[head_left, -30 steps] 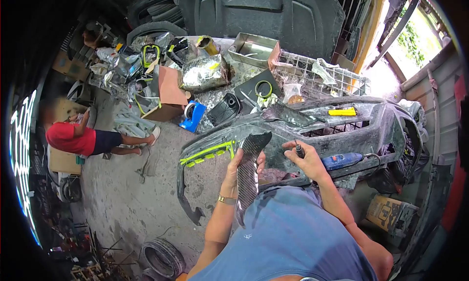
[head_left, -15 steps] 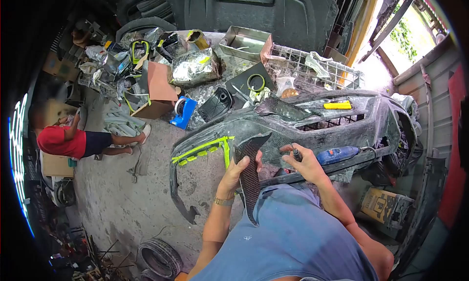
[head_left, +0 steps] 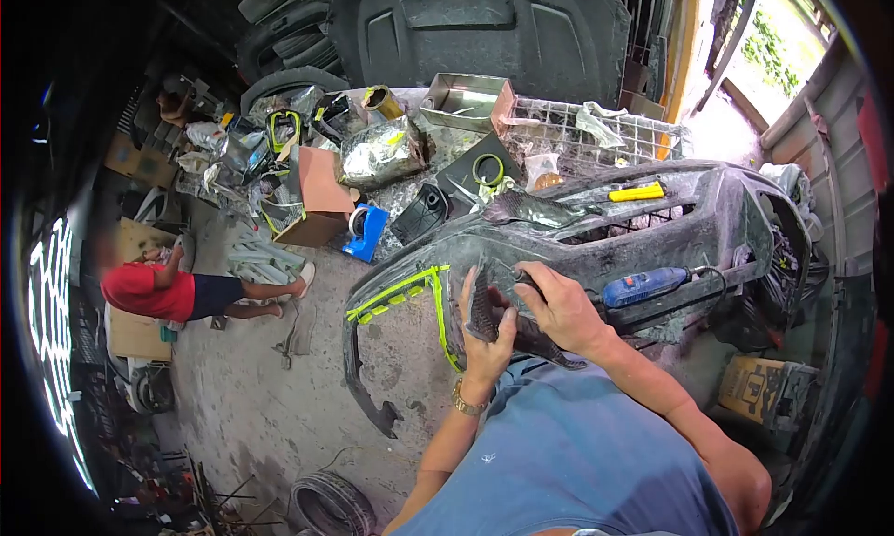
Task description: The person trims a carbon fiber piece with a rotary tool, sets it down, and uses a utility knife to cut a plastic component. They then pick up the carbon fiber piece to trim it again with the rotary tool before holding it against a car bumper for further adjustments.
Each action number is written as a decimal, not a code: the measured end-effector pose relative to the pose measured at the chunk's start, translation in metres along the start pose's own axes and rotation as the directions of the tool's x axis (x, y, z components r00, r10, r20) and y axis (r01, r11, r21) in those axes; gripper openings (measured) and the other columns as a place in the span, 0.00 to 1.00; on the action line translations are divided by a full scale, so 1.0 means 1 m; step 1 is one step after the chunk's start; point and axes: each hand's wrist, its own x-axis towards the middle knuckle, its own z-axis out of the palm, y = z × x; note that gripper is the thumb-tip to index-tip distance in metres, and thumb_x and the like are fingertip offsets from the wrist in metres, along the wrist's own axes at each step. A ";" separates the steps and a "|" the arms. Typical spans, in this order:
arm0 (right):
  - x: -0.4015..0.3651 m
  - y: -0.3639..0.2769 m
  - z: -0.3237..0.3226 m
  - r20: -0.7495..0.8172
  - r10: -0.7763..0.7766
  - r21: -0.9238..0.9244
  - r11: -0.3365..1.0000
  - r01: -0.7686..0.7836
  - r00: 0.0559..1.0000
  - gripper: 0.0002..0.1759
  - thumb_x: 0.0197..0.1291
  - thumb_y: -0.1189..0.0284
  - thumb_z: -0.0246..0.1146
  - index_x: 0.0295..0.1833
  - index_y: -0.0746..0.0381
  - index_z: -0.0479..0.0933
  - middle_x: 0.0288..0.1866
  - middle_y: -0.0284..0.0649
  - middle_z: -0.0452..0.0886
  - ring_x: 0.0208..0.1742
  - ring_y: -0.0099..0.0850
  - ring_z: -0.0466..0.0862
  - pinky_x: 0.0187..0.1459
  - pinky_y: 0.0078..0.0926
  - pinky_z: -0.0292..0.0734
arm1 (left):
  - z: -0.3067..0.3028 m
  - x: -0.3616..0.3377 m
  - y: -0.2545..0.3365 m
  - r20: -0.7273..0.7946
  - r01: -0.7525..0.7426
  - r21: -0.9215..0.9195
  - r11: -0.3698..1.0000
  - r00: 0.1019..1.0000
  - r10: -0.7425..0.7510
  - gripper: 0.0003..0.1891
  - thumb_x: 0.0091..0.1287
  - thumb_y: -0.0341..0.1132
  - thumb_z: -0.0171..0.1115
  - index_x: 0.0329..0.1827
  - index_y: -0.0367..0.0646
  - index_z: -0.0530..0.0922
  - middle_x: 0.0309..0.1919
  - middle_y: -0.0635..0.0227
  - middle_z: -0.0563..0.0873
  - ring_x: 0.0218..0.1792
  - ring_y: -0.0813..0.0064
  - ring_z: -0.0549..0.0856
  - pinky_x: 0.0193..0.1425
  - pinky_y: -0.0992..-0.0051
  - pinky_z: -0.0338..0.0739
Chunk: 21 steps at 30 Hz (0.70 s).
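Observation:
My left hand (head_left: 488, 345) is closed around a dark panel with a carbon-fibre weave (head_left: 480, 312), tilted in front of my shirt. My right hand (head_left: 568, 312) pinches a small dark-handled tool (head_left: 524, 277) close to the panel's upper edge; its kind is mostly hidden by the fingers. Just beyond both hands lies a large grey car bumper (head_left: 717, 205), edged at its left end with bright yellow-green tape (head_left: 400, 294). Resting on the bumper are a blue rotary tool (head_left: 645, 286), a yellow-handled cutter (head_left: 638, 191) and another woven dark piece (head_left: 535, 210).
Behind the bumper, a cluttered table holds a metal tray (head_left: 466, 101), a tape roll (head_left: 487, 169), a blue tape dispenser (head_left: 366, 233) and a cardboard box (head_left: 321, 196). A person in a red shirt (head_left: 154, 292) is at the left. A tyre (head_left: 331, 505) lies on the floor.
The panel has turned in my left hand, its lower tip swinging to the right. My right hand has brought the small tool up closer to it. The view has shifted slightly.

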 end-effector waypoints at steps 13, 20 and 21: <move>-0.016 0.000 -0.001 -0.012 -0.024 -0.114 0.993 0.022 1.000 0.16 0.66 0.65 0.62 0.52 0.63 0.72 0.42 0.50 0.83 0.38 0.51 0.84 0.35 0.43 0.80 | 0.005 -0.018 0.000 0.047 0.048 0.101 0.994 0.998 -0.053 0.38 0.60 0.19 0.52 0.76 0.41 0.53 0.50 0.65 0.73 0.43 0.76 0.77 0.51 0.76 0.76; -0.020 0.005 0.005 -0.013 -0.034 -0.151 0.988 0.032 0.999 0.16 0.66 0.64 0.61 0.52 0.63 0.73 0.41 0.49 0.83 0.36 0.51 0.84 0.34 0.43 0.80 | 0.005 -0.015 0.002 0.016 -0.013 0.084 0.996 1.000 0.012 0.37 0.60 0.19 0.52 0.76 0.39 0.54 0.54 0.64 0.71 0.47 0.75 0.76 0.55 0.75 0.75; -0.020 0.005 0.006 -0.015 -0.048 -0.152 0.987 0.045 0.999 0.16 0.66 0.65 0.61 0.52 0.63 0.73 0.41 0.49 0.83 0.36 0.51 0.84 0.34 0.43 0.80 | 0.003 -0.016 0.000 0.031 -0.013 0.103 0.995 0.999 0.010 0.37 0.60 0.19 0.52 0.76 0.38 0.54 0.55 0.64 0.70 0.47 0.75 0.76 0.56 0.75 0.75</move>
